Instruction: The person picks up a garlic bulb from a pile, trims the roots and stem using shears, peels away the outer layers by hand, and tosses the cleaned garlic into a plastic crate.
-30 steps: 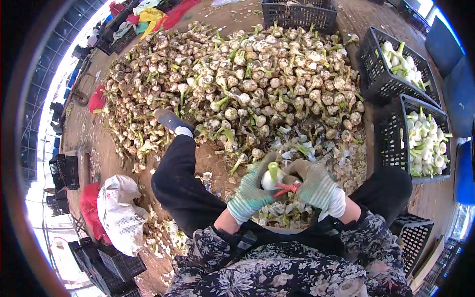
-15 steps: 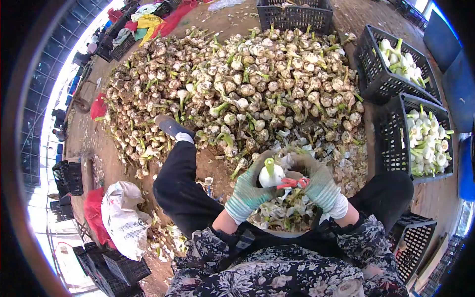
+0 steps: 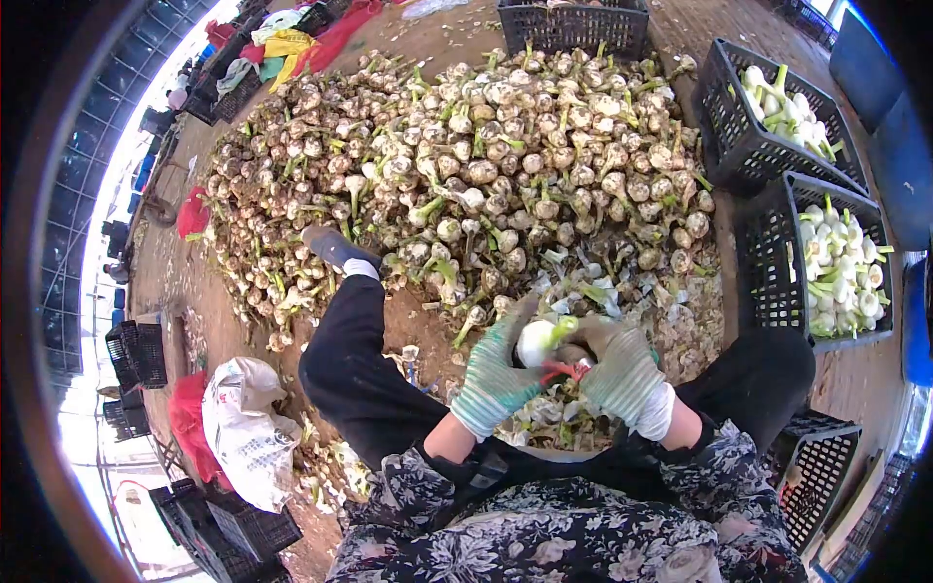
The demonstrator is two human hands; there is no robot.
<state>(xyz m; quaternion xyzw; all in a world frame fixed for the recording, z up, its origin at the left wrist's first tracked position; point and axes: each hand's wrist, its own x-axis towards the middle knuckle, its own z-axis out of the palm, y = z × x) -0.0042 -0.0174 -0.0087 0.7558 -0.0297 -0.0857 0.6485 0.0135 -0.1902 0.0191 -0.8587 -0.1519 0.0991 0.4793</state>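
A peeled white garlic bulb (image 3: 535, 344) with a short green stem sits in the fingers of my left hand (image 3: 498, 377), which wears a striped, soil-darkened glove. Close against it on the right is my gloved right hand (image 3: 624, 374), its fingers curled round a small red-handled tool (image 3: 562, 370). Most of that tool is hidden by the fingers, and its kind cannot be made out. The green stem points toward my right hand. Below both hands lie loose skins and leaf trimmings (image 3: 554, 420), between my knees.
A wide heap of unpeeled garlic (image 3: 466, 175) spreads ahead. On the right, two black crates (image 3: 768, 262) (image 3: 731, 160) hold cleaned bulbs. Another black crate (image 3: 573, 27) stands behind the heap. At left lie a white sack (image 3: 243, 428) and red mesh (image 3: 190, 428). One black crate (image 3: 816, 486) sits beside my right knee.
The bulb has turned, so its stem now leans right instead of upward. My right hand has come closer to it, covering more of the red-handled tool.
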